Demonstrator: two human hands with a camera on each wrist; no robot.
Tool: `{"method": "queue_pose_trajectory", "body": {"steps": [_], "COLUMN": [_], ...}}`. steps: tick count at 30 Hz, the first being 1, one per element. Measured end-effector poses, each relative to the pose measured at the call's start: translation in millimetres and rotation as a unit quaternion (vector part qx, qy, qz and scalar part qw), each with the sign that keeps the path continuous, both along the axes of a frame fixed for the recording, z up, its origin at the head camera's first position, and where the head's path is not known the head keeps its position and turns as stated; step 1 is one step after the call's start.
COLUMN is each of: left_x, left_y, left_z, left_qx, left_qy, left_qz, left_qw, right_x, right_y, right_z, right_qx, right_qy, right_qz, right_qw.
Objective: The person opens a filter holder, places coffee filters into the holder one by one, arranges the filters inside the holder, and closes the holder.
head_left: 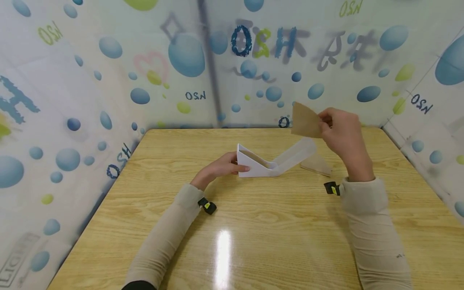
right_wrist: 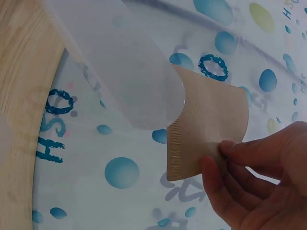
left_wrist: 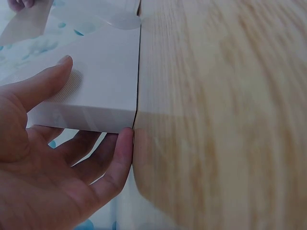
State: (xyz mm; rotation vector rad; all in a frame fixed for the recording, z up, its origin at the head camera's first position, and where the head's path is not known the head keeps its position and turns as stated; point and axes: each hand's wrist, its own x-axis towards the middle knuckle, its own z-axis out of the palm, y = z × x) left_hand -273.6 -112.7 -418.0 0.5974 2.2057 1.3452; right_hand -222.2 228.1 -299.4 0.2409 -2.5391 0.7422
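At centre, the left grip (head_left: 224, 164) holds a white box (head_left: 258, 170); upper right, the right grip (head_left: 342, 129) pinches brown paper (head_left: 305, 121), which could crumple if lowered crookedly against the translucent lid (head_left: 294, 155).

Hand grips (head_left: 225, 165) (head_left: 340, 131): two. White box (head_left: 255, 170), lid (head_left: 295, 155), held brown sheet (head_left: 305, 122), table (head_left: 290, 229): one each. Tabletop sheets (head_left: 321, 169): count unclear.

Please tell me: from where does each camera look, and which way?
Head: on the head, facing forward and down to the table; left hand, right hand, both sleeves show.
Left wrist: on that wrist, facing the left hand holding the white box; right fingers show too.
Right wrist: on that wrist, facing the right hand pinching the brown sheet.
Shared: both wrist views show the brown sheet.
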Motion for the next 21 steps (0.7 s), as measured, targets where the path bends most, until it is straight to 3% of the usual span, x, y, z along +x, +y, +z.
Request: {"method": "queue_pose_trajectory", "body": {"steps": [12, 21], "left_x": [-0.3, -0.1], "left_y": [0.0, -0.2], "left_z": [0.1, -0.3], "left_qx": [0.008, 0.004], "left_qy": [-0.001, -0.001], "left_qz": [-0.002, 0.001], "left_qw": [1.0000, 1.0000], "right_x": [0.8, -1.5], "right_y": [-9.2, -16.0], "right_z": [-1.3, -5.1], "right_qx": [0.019, 0.035], "right_qy": [0.019, 0.008], "right_qz": [0.017, 0.025], "right_qw": [0.999, 0.999]}}
